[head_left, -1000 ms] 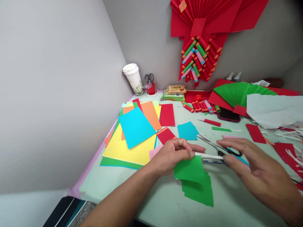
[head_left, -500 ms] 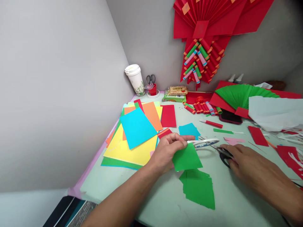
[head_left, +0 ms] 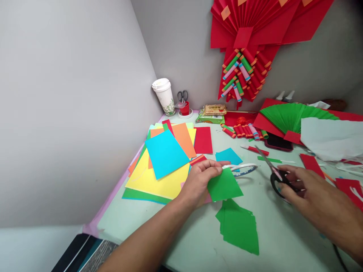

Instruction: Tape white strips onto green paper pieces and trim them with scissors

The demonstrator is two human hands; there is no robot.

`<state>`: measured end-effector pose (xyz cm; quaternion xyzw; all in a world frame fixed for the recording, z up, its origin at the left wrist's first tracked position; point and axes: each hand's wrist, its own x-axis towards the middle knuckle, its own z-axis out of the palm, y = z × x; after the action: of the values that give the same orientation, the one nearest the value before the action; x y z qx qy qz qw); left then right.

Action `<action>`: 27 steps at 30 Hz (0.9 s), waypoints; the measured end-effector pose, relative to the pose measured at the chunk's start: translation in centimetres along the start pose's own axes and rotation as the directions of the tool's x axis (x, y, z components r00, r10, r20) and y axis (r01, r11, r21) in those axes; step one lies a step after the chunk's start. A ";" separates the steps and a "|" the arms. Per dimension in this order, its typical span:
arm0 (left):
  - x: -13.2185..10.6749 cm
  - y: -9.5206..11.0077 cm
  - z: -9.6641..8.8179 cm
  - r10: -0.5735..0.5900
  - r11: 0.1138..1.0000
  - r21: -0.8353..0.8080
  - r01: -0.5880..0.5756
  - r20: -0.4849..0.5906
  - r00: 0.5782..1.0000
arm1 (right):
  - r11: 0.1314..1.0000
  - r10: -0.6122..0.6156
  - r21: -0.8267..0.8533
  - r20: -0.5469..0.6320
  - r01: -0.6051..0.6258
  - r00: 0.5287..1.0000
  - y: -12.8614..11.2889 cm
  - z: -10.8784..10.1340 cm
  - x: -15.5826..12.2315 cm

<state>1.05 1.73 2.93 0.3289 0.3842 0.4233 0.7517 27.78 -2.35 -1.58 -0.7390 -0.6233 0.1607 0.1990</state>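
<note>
My left hand (head_left: 204, 177) pinches a green paper piece (head_left: 226, 185) at its upper left corner. Just behind its top edge shows a thin white ring with a blue patterned inside, like a roll of tape (head_left: 246, 170); I cannot tell whether the fingers also hold it. My right hand (head_left: 304, 189) grips black-handled scissors (head_left: 279, 177), blades pointing up and left, apart from the paper and the roll. Below the held piece lies a stack of green paper pieces (head_left: 239, 228) on the table. Cut blue paper pieces (head_left: 228, 155) lie beyond my left fingers.
Coloured paper sheets (head_left: 167, 155) are piled at left. Behind stand a white cup (head_left: 164, 96) and a red holder (head_left: 184, 108) with other scissors. A red marker (head_left: 256, 150), phone (head_left: 278, 142), small paper rolls (head_left: 246, 131) and green folded fan (head_left: 295, 115) lie toward the back right.
My right hand has drawn the scissors back to the right, away from the tape roll, and their blades now tilt upward. My left hand keeps the green paper nearly in place.
</note>
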 end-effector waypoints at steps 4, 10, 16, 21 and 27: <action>0.1 -0.1 -0.1 -0.023 1.000 -0.001 0.022 -0.024 0.999 | 0.872 0.061 0.469 0.187 -0.144 0.981 -1.2 -1.0 -0.7; 0.1 -0.3 -0.1 0.003 1.000 0.027 -0.002 -0.036 0.999 | 0.740 -0.083 0.637 0.405 -0.216 0.910 -3.4 -1.0 -2.6; 0.2 0.0 -0.1 0.069 0.998 -0.006 -0.070 -0.110 0.992 | 0.715 -0.149 0.645 0.516 -0.269 0.843 -5.1 -0.8 -3.7; 0.2 -0.1 -0.2 0.105 0.994 -0.019 -0.109 -0.128 0.986 | 0.648 -0.195 0.692 0.555 -0.318 0.809 -6.1 -0.8 -4.0; 0.0 -0.4 0.0 0.135 0.990 0.059 -0.128 -0.135 0.982 | 0.625 -0.226 0.712 0.559 -0.321 0.798 -6.8 -1.0 -3.9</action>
<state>1.19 1.57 2.58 0.3420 0.4232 0.4843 0.6852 21.74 -5.31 2.65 -0.5044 -0.4985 0.6446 0.2856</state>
